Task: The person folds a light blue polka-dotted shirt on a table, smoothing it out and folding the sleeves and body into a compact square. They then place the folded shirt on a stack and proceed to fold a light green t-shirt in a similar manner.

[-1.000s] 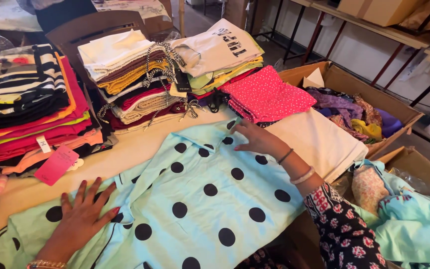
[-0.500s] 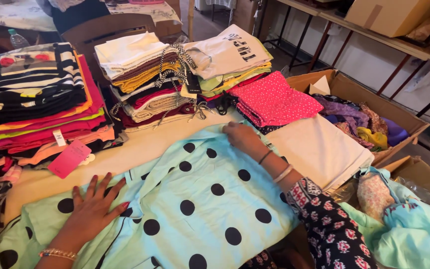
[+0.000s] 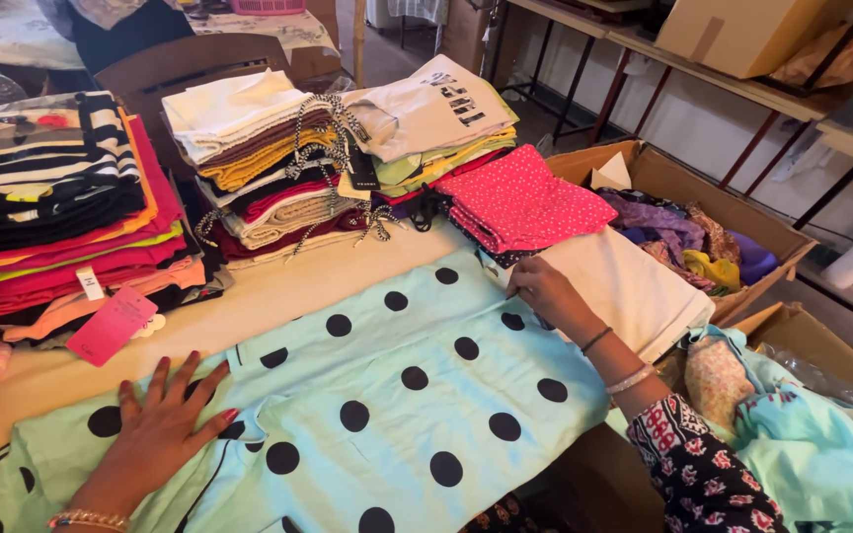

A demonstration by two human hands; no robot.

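Note:
A mint-green garment with large black dots point(image 3: 387, 395) lies spread flat over the table in front of me. My left hand point(image 3: 165, 429) rests palm down on its left part, fingers spread. At the garment's far right edge my right hand point(image 3: 545, 294) presses the cloth with its fingertips, beside a folded cream cloth point(image 3: 634, 291). Neither hand grips anything.
Stacks of folded clothes stand behind: striped and bright ones point(image 3: 51, 197) with a pink tag point(image 3: 111, 326) at left, a mixed pile point(image 3: 278, 168) in the middle, a pink dotted piece point(image 3: 525, 202) at right. Open cardboard boxes of fabric point(image 3: 703, 247) sit to the right.
My left hand has slid right and slightly up across the dotted garment. My right hand stays at the garment's far edge. The camera has tilted, shifting the view.

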